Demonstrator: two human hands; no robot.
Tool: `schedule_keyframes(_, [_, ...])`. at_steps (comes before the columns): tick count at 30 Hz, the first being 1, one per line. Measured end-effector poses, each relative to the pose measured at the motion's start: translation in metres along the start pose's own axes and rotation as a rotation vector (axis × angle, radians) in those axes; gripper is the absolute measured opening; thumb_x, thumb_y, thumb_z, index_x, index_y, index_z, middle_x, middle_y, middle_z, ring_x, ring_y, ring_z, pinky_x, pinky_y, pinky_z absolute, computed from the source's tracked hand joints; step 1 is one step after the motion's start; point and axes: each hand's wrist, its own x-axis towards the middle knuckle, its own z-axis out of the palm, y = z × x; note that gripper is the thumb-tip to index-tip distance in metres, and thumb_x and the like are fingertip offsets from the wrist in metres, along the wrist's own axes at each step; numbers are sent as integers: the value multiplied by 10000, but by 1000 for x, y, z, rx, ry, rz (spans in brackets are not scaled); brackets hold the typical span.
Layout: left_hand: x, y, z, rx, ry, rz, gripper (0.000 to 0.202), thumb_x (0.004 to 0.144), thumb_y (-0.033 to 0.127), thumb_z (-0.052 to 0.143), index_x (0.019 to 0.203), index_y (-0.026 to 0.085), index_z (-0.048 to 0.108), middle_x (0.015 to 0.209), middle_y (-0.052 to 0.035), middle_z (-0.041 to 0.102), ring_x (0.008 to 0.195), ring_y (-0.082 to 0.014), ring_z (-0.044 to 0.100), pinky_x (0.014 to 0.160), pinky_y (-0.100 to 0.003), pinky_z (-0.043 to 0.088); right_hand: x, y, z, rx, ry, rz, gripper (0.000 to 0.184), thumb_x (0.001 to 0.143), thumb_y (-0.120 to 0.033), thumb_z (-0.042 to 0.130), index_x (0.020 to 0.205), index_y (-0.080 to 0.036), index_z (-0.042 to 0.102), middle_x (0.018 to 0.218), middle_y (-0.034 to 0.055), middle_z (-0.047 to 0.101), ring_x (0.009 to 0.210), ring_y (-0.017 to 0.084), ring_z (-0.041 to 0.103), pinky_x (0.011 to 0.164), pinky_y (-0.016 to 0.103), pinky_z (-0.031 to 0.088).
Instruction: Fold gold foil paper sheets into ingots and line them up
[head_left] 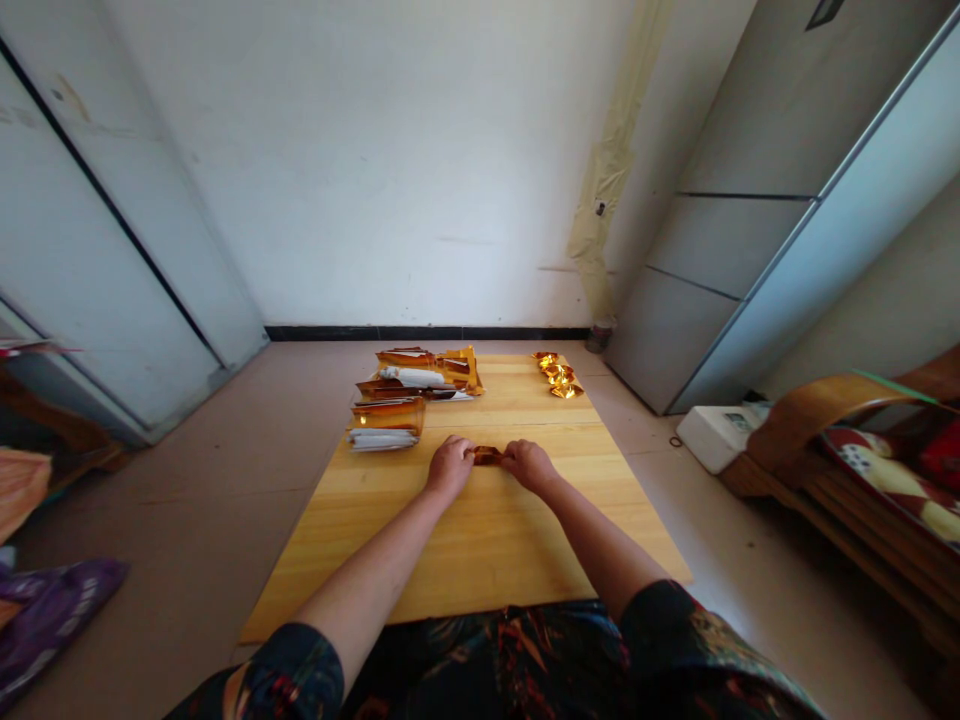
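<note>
Between my two hands, over the middle of the wooden table (pixel 525 540), is a small wrapped piece in shiny brown-gold foil (pixel 487 456). My left hand (pixel 450 466) pinches its left end, with the fingers closed. At the right end, my right hand (pixel 529 466) is closed on the foil in the same way. What lies inside the wrapper is hidden. Just beyond my left hand sit stacks of amber foil sheets (pixel 390 413) and white paper pieces (pixel 384 439). Several twisted gold foil pieces (pixel 559 376) lie in a cluster at the far right of the table.
More amber sheets (pixel 450 365) with a white roll-like piece (pixel 411 377) lie at the table's far left. Past the table stand a white wall (pixel 420 200) and a grey refrigerator (pixel 697 250). On the right are a white box (pixel 712 437) and a wooden seat (pixel 832 510).
</note>
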Motion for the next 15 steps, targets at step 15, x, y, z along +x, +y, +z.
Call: schedule_keyframes(15, [8, 7, -3, 111, -65, -70, 190, 802, 144, 532, 868, 168, 708, 902, -53, 660, 846, -139, 589, 744, -225, 429, 10, -5, -6, 10, -50, 151, 250, 835, -294, 525, 929, -163, 717, 941, 121, 705, 828, 186, 642, 644, 227, 414])
